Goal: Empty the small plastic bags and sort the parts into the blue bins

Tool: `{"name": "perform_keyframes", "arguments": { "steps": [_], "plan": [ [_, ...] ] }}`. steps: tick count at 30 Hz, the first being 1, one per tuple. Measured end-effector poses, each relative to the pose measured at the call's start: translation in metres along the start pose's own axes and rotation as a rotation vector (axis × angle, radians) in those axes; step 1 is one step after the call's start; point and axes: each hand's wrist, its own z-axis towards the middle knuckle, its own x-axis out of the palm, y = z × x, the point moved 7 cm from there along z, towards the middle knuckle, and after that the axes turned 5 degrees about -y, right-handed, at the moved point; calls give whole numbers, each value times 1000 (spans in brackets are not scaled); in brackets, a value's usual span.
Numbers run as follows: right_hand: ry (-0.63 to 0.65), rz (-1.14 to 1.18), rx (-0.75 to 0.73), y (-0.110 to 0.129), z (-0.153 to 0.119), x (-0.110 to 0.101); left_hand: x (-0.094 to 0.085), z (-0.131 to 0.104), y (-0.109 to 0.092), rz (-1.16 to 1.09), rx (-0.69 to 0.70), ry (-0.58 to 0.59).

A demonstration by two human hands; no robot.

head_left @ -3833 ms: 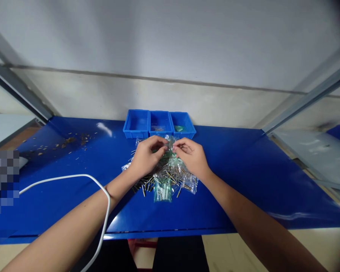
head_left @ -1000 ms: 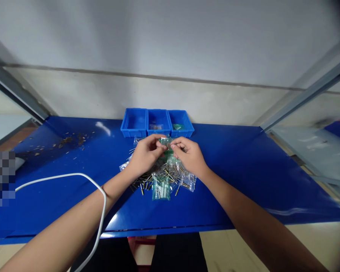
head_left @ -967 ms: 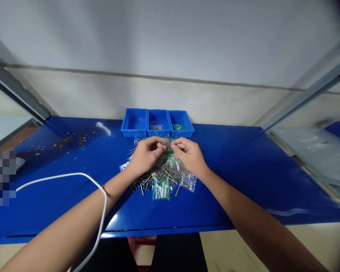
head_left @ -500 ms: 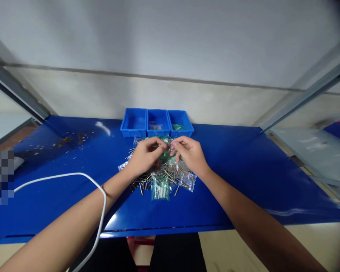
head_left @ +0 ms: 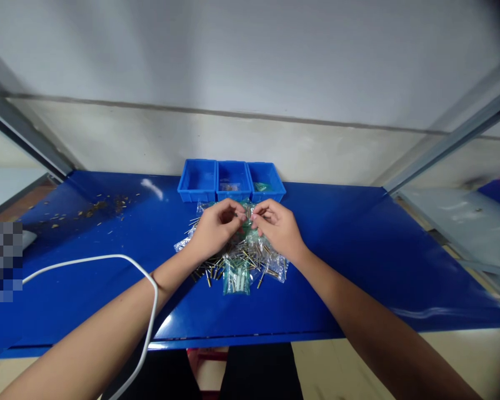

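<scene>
Over a heap of small parts, my left hand (head_left: 216, 226) and my right hand (head_left: 276, 224) face each other, fingertips a narrow gap apart. Thumb and fingers of each hand are pinched together. Whatever they hold is too small and too hidden to name; clear plastic shows close to the fingertips. Beneath them lie loose thin metal pins with brass-coloured ends (head_left: 250, 258), which look like rivets. Mixed in are clear plastic bags (head_left: 281, 268). A green-tinted bag with white pieces (head_left: 236, 279) lies at the heap's near side.
Three joined blue bins stand behind the heap: the left bin (head_left: 196, 195), the middle bin (head_left: 233, 196) with a clear bag inside, the right bin (head_left: 268, 196) with a green bag. Brown debris (head_left: 95, 208) is scattered at left. A white cable (head_left: 108, 256) crosses my left forearm.
My right hand's fingers have curled in more, and both hands have shifted very slightly. The heap and the bins look the same.
</scene>
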Motion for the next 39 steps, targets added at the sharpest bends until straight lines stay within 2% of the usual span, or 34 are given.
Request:
{"name": "perform_keyframes", "arguments": {
  "steps": [7, 13, 19, 22, 25, 30, 35, 39],
  "plan": [
    [-27, -121, -47, 7, -2, -5, -8, 1, -9, 122, 153, -69],
    [-46, -164, -57, 11, -3, -6, -16, 6, -2, 65, 150, -87],
    [-34, -173, -82, 12, -4, -5, -22, 18, 18, -43, 109, -44],
    [-27, -166, -82, 13, -3, -6, -21, 18, 17, -20, 111, -29],
    [-39, -162, -82, 14, -3, -6, -21, 13, 7, 103, 168, -26],
    [-40, -167, -71, 12, -3, -5, -22, 7, -11, 497, 351, -64],
    [-29, -185, -89, 13, -4, -4, -15, 7, -6, 841, 423, 16],
    [-26, -193, -86, 12, -5, -5, -13, 5, -8, 949, 499, 43]
  ]
}}
